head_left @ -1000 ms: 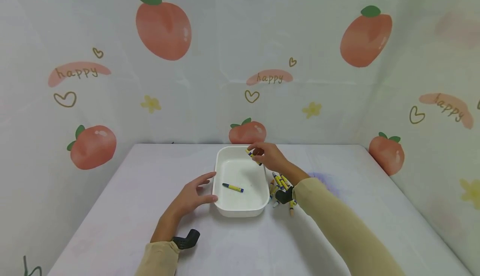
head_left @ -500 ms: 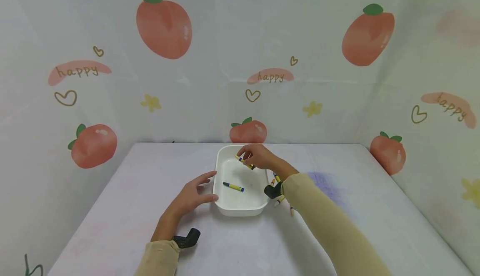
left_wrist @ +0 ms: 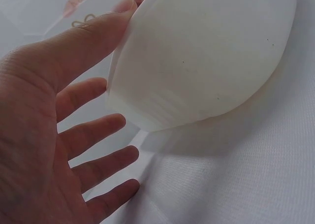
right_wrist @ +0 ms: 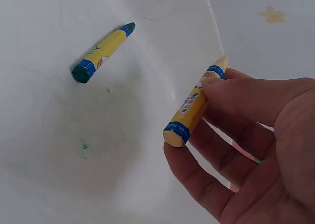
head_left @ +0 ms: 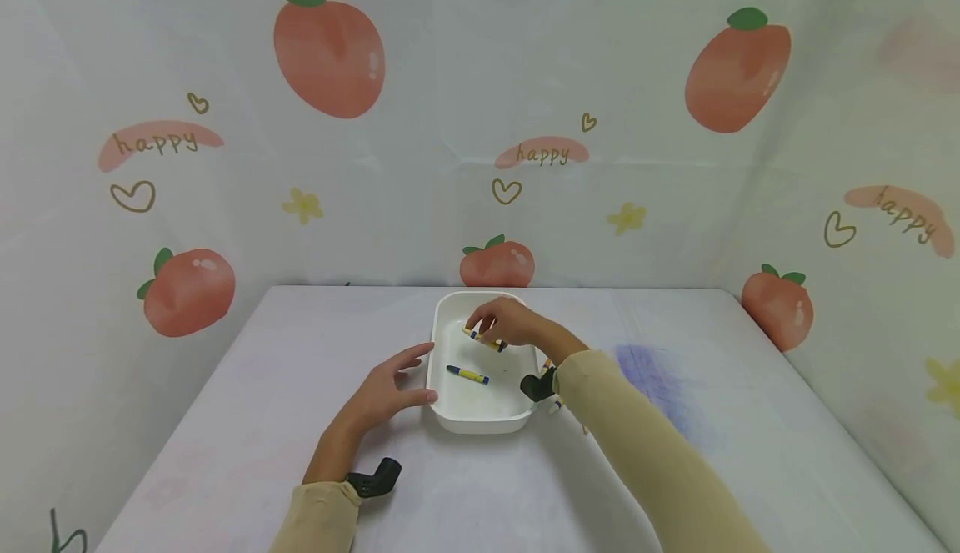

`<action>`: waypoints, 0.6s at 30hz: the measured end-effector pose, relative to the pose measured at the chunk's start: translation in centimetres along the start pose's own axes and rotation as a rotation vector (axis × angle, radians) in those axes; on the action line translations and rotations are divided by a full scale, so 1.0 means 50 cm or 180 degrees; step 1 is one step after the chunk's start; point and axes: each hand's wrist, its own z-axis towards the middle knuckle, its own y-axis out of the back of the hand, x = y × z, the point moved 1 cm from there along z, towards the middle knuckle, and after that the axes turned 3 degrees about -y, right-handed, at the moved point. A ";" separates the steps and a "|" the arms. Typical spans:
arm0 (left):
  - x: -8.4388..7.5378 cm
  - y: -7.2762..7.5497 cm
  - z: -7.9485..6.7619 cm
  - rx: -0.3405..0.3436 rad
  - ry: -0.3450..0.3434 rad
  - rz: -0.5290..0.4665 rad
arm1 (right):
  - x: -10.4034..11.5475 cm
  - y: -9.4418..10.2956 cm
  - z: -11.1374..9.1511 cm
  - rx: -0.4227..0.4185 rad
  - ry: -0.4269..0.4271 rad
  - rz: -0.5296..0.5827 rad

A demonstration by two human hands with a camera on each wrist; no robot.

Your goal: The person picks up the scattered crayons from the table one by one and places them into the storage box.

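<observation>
My right hand [head_left: 516, 323] pinches a pale yellow oil pastel [right_wrist: 193, 106] between thumb and fingers, over the back part of a white tray [head_left: 482, 426]. The pastel has a yellow wrapper with blue bands and slants in the grip. A dark green oil pastel [right_wrist: 104, 53] lies on the tray floor, nearer the front. On the tray's left side my left hand [head_left: 377, 396] is spread, its thumb and fingertips at the rim. The left wrist view shows the thumb [left_wrist: 83, 44] against the tray's edge and the other fingers loosely extended.
Right of the tray lie several more oil pastels [head_left: 556, 405], mostly hidden under the right wrist and sleeve. A purple-blue smudge [head_left: 652, 382] marks the white table cover [head_left: 247, 419] farther right. A printed fruit curtain [head_left: 405, 203] hangs behind the table.
My right hand has moved left and then lower over the tray, carrying the pale yellow oil pastel in from the right rim. The left hand and the green pastel have stayed put.
</observation>
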 end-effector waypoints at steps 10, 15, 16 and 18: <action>0.003 -0.004 0.001 -0.0041 0.0004 0.0037 | 0.004 -0.014 0.007 0.0128 -0.0115 -0.0087; 0.005 -0.004 0.002 -0.0043 -0.0012 0.0048 | 0.004 -0.013 0.008 0.0213 -0.0128 0.0024; 0.005 -0.004 0.002 -0.0043 -0.0015 0.0045 | 0.004 -0.012 0.008 0.0224 -0.0122 0.0040; 0.006 -0.003 0.002 -0.0040 -0.0017 0.0036 | 0.002 -0.010 0.008 0.0224 -0.0095 0.0043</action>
